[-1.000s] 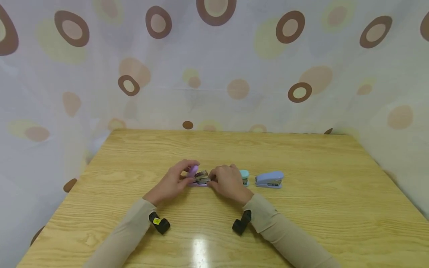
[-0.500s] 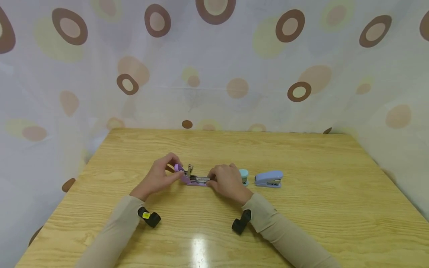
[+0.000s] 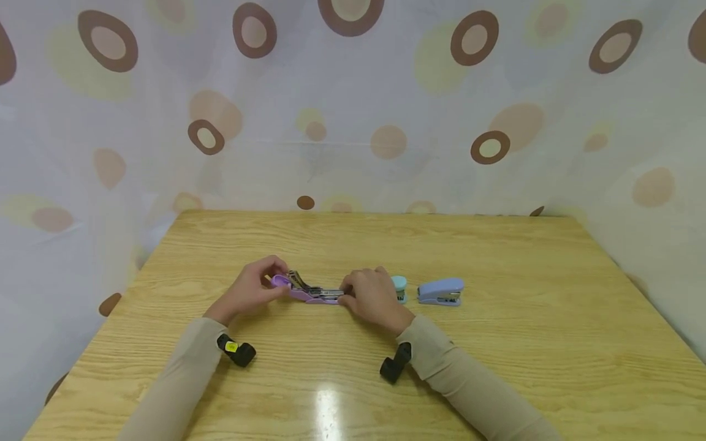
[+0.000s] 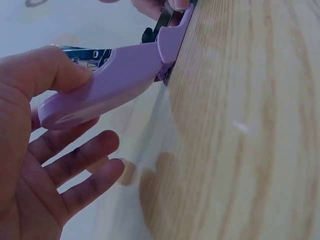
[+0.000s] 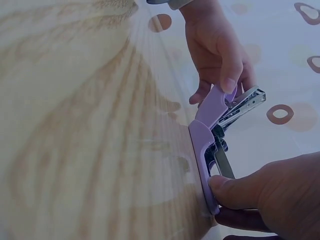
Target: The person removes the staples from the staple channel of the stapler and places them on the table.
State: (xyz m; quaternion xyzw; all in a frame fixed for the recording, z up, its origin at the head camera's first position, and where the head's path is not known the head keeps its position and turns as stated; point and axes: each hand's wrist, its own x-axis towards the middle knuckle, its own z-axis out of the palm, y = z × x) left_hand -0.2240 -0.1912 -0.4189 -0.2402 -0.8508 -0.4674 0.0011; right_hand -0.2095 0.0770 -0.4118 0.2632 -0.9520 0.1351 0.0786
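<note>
Wooden table (image 3: 309, 251), purple stapler (image 3: 312, 298) folded out between two hands

At one end of the stapler, the left hand (image 3: 252, 289) pinches the tip of the cover (image 3: 280, 281), its outer fingers standing apart from it in the left wrist view. At the opposite end, the right hand (image 3: 376, 298) pinches the base (image 3: 324, 301), which rests on the table. Between the two grips, the cover slopes up off the table toward the left hand, a metal arm (image 3: 298, 280) slants up over it, and a metal strip (image 3: 329, 294) runs toward the right hand. Just beside the right hand, partly hidden by it, is a mint stapler (image 3: 399, 284); whether they touch I cannot tell. Farther out on that side, apart from both, sits a blue stapler (image 3: 441, 290). Well beyond the grips, past the table's far edge, hangs a pale cloth (image 3: 353, 177) with brown rings.
</note>
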